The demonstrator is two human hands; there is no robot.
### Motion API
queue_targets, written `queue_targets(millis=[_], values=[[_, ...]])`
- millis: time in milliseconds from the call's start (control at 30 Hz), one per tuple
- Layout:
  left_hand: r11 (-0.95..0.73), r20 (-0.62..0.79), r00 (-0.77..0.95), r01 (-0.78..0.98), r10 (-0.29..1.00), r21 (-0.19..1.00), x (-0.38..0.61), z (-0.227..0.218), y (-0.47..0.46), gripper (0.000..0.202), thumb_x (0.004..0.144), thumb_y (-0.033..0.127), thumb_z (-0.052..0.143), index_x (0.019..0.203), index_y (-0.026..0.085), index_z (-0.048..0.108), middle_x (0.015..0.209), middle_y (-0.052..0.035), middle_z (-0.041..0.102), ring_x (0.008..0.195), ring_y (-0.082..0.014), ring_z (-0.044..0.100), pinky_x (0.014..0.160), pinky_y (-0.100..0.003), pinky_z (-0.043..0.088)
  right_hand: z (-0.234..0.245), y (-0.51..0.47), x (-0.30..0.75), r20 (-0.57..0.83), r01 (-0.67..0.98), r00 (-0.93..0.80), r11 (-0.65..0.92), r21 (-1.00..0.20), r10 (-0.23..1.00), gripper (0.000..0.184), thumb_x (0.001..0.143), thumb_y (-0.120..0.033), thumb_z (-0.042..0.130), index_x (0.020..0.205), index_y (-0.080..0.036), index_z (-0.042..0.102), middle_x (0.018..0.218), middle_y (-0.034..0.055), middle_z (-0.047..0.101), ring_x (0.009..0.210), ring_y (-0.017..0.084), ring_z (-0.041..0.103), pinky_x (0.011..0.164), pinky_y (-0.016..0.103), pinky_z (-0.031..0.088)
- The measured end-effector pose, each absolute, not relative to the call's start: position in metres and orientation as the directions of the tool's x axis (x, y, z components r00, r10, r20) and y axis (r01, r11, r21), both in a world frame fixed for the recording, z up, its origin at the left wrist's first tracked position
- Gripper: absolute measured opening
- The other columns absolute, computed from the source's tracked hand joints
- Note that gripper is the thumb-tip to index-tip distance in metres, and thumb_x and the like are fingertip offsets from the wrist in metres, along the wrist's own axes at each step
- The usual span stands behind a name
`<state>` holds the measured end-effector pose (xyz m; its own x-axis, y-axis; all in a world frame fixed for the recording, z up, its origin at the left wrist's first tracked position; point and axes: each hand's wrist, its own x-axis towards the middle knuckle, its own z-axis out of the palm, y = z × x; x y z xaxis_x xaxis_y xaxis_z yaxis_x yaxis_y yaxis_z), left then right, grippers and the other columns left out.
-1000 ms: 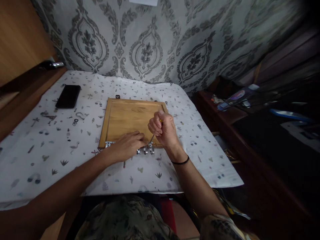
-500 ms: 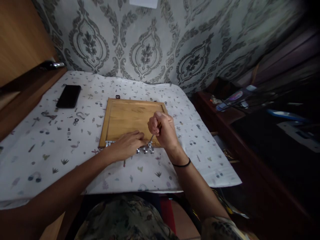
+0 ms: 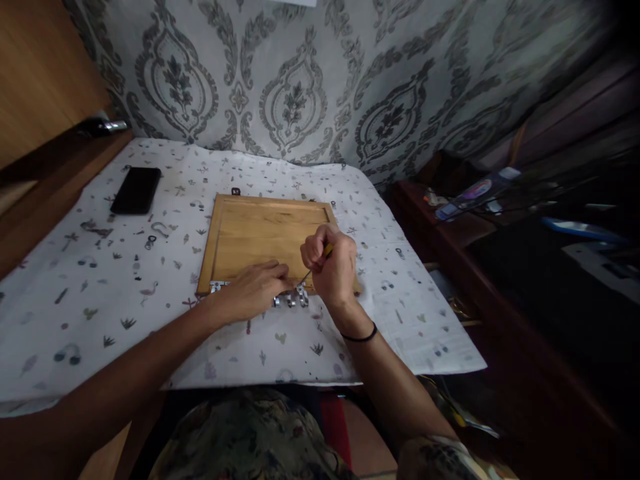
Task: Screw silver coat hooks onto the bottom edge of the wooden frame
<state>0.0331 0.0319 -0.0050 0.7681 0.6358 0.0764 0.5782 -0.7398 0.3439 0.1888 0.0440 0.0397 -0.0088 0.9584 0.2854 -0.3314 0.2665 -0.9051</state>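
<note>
A wooden panel [image 3: 265,230] with a raised border lies on the cloth-covered table. Along its near edge are shiny metal fittings with curved ends [image 3: 303,295]; a flat metal piece [image 3: 217,287] shows at the left corner. My left hand [image 3: 257,287] lies across this edge, fingers stretched out and pressing down, hiding part of the metal. In my closed right hand [image 3: 331,263] is a screwdriver [image 3: 327,251] with a yellow handle, mostly covered by the fingers. Its thin shaft slants down left, and the tip meets the fitting beside my left fingertips.
A black phone [image 3: 136,191] lies on the printed tablecloth [image 3: 150,267] at the left. Small dark metal pieces [image 3: 235,191] sit just beyond the panel. On the right, a dark red piece of furniture [image 3: 450,247] holds a clear bottle [image 3: 477,193]. A patterned curtain [image 3: 295,100] hangs behind.
My right hand has turned and shifted slightly right, so the yellow handle now shows and the screwdriver leans more. My left hand and the panel stay put.
</note>
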Motion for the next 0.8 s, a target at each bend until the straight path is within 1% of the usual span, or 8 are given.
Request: queue_targets(millis=[67, 167, 300, 433, 633, 800], values=[[-0.748, 0.096, 0.769, 0.572, 0.632, 0.337, 0.033, -0.006, 0.032, 0.033, 0.102, 0.011, 0.046, 0.115, 0.023, 0.075, 0.097, -0.0062, 0.062, 0.097, -0.0222, 0.058, 0.079, -0.032, 0.043, 0.04, 0.042, 0.187, 0.302, -0.331, 0.046, 0.3, -0.895, 0.952, 0.058, 0.091, -0.061, 0.062, 0.052, -0.024, 0.039, 0.043, -0.0091, 0.024, 0.039, 0.006, 0.017, 0.04, 0.024, 0.015], [-0.749, 0.115, 0.767, 0.564, 0.632, 0.348, 0.033, -0.009, 0.033, 0.034, 0.102, 0.009, 0.046, 0.117, 0.022, 0.074, 0.098, -0.0062, 0.062, 0.097, -0.0222, 0.058, 0.08, -0.033, 0.044, 0.04, 0.04, 0.186, 0.309, -0.313, 0.063, 0.312, -0.897, 0.949, 0.061, 0.091, -0.065, 0.061, 0.052, -0.024, 0.039, 0.043, -0.0089, 0.025, 0.039, 0.007, 0.017, 0.039, 0.024, 0.015], [-0.752, 0.129, 0.768, 0.554, 0.627, 0.357, 0.032, -0.011, 0.034, 0.032, 0.104, 0.014, 0.046, 0.117, 0.021, 0.074, 0.097, -0.0064, 0.062, 0.097, -0.0226, 0.058, 0.082, -0.034, 0.045, 0.042, 0.04, 0.187, 0.315, -0.317, 0.057, 0.317, -0.894, 0.947, 0.06, 0.09, -0.062, 0.062, 0.051, -0.024, 0.038, 0.043, -0.0087, 0.024, 0.039, 0.007, 0.016, 0.039, 0.024, 0.016], [-0.762, 0.132, 0.772, 0.557, 0.622, 0.331, 0.032, -0.011, 0.034, 0.031, 0.105, 0.016, 0.046, 0.119, 0.021, 0.073, 0.095, -0.0063, 0.061, 0.097, -0.0225, 0.059, 0.079, -0.033, 0.044, 0.047, 0.037, 0.195, 0.328, -0.35, 0.115, 0.347, -0.87, 0.938, 0.059, 0.092, -0.057, 0.062, 0.051, -0.024, 0.036, 0.043, -0.0089, 0.022, 0.038, 0.007, 0.015, 0.038, 0.024, 0.016], [-0.754, 0.115, 0.77, 0.565, 0.628, 0.335, 0.032, -0.009, 0.033, 0.035, 0.103, 0.01, 0.046, 0.121, 0.022, 0.073, 0.098, -0.0067, 0.063, 0.098, -0.0225, 0.058, 0.081, -0.034, 0.044, 0.044, 0.031, 0.205, 0.317, -0.336, 0.104, 0.333, -0.881, 0.943, 0.06, 0.093, -0.061, 0.06, 0.052, -0.024, 0.036, 0.043, -0.0087, 0.021, 0.037, 0.007, 0.016, 0.037, 0.024, 0.016], [-0.761, 0.107, 0.775, 0.567, 0.622, 0.315, 0.033, -0.006, 0.033, 0.033, 0.103, 0.011, 0.047, 0.12, 0.022, 0.073, 0.098, -0.006, 0.063, 0.097, -0.0217, 0.058, 0.08, -0.033, 0.044, 0.033, 0.031, 0.205, 0.287, -0.355, 0.119, 0.31, -0.882, 0.951, 0.059, 0.094, -0.057, 0.057, 0.052, -0.024, 0.034, 0.043, -0.009, 0.021, 0.037, 0.007, 0.015, 0.037, 0.023, 0.016]])
